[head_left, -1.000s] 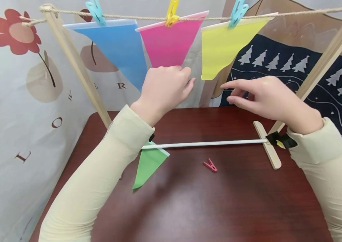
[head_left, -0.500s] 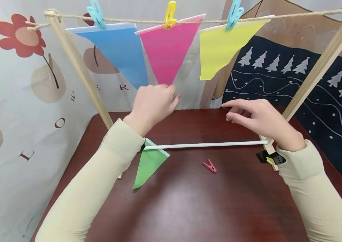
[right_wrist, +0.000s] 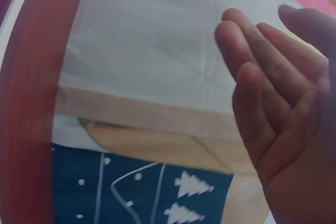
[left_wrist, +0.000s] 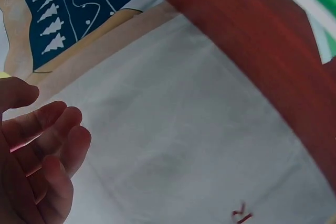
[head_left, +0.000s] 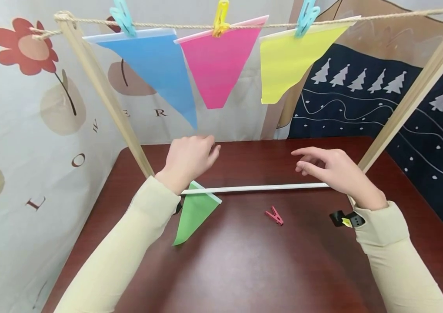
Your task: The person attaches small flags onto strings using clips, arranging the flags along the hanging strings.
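Note:
My left hand (head_left: 190, 161) hovers behind the green pennant (head_left: 195, 217), its fingers loosely curled around nothing. In the left wrist view the same hand (left_wrist: 39, 156) shows bent, bare fingers. To the right, my right hand (head_left: 332, 169) hangs over the right end of a white rod (head_left: 256, 188), fingers relaxed and holding nothing. A small red clothespin (head_left: 274, 215) lies on the table in front of the rod. Above, a blue pennant (head_left: 154, 61), a pink pennant (head_left: 221, 65) and a yellow pennant (head_left: 295, 61) hang from a rope (head_left: 166, 24).
Wooden posts stand on both sides, a left post (head_left: 104, 93) and a right post (head_left: 417, 87), with the rope tied between them. Light blue and yellow clothespins (head_left: 220, 19) grip the pennants' top edges. Printed cloth (head_left: 362, 100) backs the dark red table (head_left: 252, 269).
Both hands have come down from near the hanging pennants toward the table, the left also drifting left. The pink pennant's tip is now uncovered. Pennants and clothespins remain in place.

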`<move>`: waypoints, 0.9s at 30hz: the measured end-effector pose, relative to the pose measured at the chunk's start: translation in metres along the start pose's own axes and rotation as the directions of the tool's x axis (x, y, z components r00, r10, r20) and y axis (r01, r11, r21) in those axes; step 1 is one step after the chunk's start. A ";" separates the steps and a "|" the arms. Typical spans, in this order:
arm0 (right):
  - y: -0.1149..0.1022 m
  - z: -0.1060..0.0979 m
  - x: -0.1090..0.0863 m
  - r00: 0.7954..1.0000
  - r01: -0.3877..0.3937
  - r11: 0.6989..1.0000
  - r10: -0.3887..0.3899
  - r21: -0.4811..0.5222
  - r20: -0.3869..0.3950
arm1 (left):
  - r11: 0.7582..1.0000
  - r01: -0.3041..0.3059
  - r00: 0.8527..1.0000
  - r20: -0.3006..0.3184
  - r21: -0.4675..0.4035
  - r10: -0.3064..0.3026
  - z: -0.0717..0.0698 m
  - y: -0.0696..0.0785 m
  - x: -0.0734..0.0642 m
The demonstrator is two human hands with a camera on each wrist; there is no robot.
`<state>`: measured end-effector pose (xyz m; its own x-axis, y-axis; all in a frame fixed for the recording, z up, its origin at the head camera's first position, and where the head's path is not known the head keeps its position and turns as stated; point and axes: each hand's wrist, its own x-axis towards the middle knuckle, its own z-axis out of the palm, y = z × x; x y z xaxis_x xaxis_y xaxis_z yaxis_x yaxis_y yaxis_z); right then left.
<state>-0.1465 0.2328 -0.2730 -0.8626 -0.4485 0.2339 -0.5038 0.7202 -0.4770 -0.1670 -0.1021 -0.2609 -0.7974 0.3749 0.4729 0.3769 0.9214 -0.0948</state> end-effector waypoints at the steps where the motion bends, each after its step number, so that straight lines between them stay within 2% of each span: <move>1: 0.003 0.002 -0.001 1.000 -0.025 0.999 0.025 0.019 0.001 | 1.000 0.018 1.000 0.020 -0.007 -0.018 0.002 -0.002 -0.001; 3: 0.008 0.005 -0.005 0.997 -0.075 0.996 0.075 0.052 -0.003 | 0.997 0.061 0.996 0.074 -0.039 -0.058 0.005 -0.005 -0.004; 5: 0.013 0.008 -0.008 0.993 -0.115 0.990 0.117 0.084 -0.012 | 0.991 0.110 0.986 0.133 -0.071 -0.100 0.007 -0.009 -0.007; 8: 0.019 0.013 -0.012 0.986 -0.161 0.978 0.166 0.129 -0.024 | 0.981 0.166 0.971 0.188 -0.101 -0.145 0.009 -0.014 -0.011; 12: 0.027 0.020 -0.016 0.980 -0.189 0.966 0.198 0.179 -0.033 | 0.967 0.218 0.957 0.223 -0.129 -0.186 0.012 -0.020 -0.018; 18: 0.034 0.030 -0.019 0.978 -0.191 0.948 0.205 0.254 -0.029 | 0.942 0.282 0.938 0.257 -0.179 -0.232 0.017 -0.022 -0.027; 25: 0.039 0.045 -0.021 0.971 -0.221 0.917 0.237 0.333 -0.009 | 0.930 0.314 0.927 0.273 -0.193 -0.257 0.022 -0.024 -0.034; 27: 0.041 0.049 -0.025 0.967 -0.238 0.909 0.255 0.342 -0.008 | 0.924 0.328 0.918 0.299 -0.195 -0.262 0.024 -0.025 -0.037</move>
<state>-0.1433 0.2472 -0.3395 -0.9630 -0.2456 0.1107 -0.2376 0.5806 -0.7788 -0.1576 -0.1363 -0.2970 -0.9713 0.1330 0.1973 0.1791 0.9546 0.2382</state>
